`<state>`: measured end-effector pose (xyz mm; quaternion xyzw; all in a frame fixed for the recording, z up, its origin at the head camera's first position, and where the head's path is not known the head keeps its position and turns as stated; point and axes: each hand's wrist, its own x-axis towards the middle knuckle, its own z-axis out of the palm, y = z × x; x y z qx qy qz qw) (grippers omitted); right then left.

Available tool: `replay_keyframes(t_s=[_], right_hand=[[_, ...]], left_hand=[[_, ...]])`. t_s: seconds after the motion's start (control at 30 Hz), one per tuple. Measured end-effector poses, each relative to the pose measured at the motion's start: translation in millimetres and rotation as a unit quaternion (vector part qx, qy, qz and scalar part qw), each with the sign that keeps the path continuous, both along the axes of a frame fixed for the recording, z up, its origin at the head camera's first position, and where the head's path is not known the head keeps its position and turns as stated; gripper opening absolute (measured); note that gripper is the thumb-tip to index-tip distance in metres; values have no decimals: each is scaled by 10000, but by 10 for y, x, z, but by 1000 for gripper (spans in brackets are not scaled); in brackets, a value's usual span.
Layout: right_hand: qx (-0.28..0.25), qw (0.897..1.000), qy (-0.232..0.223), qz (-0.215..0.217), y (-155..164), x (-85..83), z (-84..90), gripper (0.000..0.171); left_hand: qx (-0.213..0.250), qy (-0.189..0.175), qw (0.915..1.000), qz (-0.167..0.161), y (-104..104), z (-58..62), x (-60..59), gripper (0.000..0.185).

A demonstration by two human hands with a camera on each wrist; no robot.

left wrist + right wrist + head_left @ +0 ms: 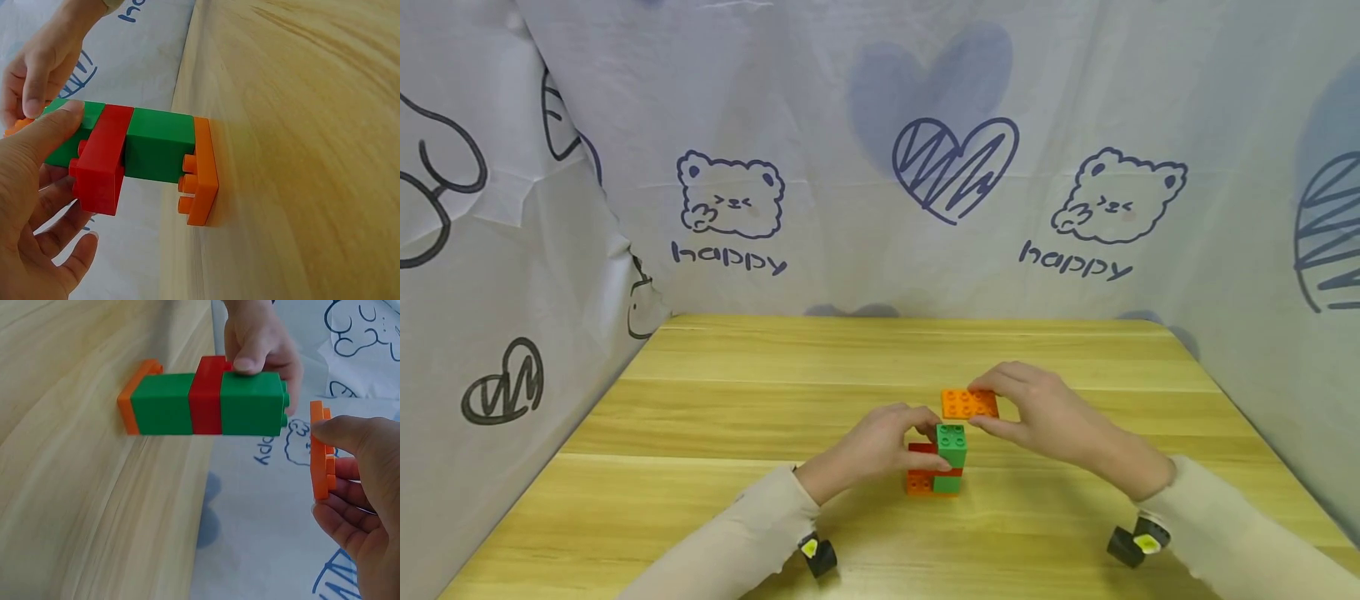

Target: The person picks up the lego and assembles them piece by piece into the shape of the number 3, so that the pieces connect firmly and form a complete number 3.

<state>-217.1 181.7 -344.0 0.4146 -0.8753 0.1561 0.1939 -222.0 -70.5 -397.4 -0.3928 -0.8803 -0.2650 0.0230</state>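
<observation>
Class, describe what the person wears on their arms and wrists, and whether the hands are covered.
Both arms wear long cream sleeves ending at the wrists. Under each wrist sits a small black device with a yellow mark. The left hand and right hand are bare: no gloves, no rings visible.

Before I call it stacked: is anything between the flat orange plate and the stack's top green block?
No: the right wrist view shows an open gap between the flat orange plate and the top green block.
</observation>
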Motion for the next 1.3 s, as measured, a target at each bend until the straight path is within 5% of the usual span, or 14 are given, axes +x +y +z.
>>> replay_keyframes(t_s=[0.6,1.3], right_hand=[[210,9979,-397,473,-175,106,18,35],[415,9955,-547,657,-272,95,-23,34]], left_hand=[[78,-539,9984,165,4,24,-11,42],[459,-429,9980,45,-18,-42,-27,46]])
